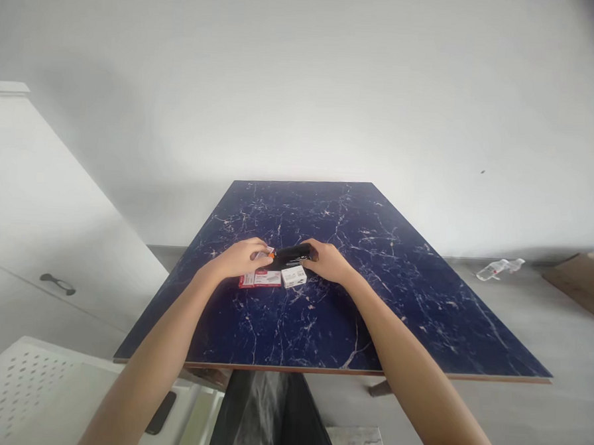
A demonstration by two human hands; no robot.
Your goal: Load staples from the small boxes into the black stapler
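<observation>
The black object (293, 252) lies near the middle of the table (321, 330), between the two hands; its exact kind cannot be determined. The right hand (329, 261) is partly curled, with fingers and thumb about the object's right end; whether the grip is firm cannot be told. The left hand (240, 258) is half open, fingers curved at a small orange-marked item (271, 254) by the object's left end; whether it has hold of that item cannot be told.

On the near side, a red and white box (261, 278) lies flat below the left hand, and a small white box (294, 276) sits just beside it on the right.

The table is dark blue with pale veining. To the left is a white cabinet (29, 195) with a dark handle (57, 283). At right, clear bottles (494, 269) and a cardboard box (580, 284) are on the floor (505, 326). A pale wall (304, 83) stands behind.
</observation>
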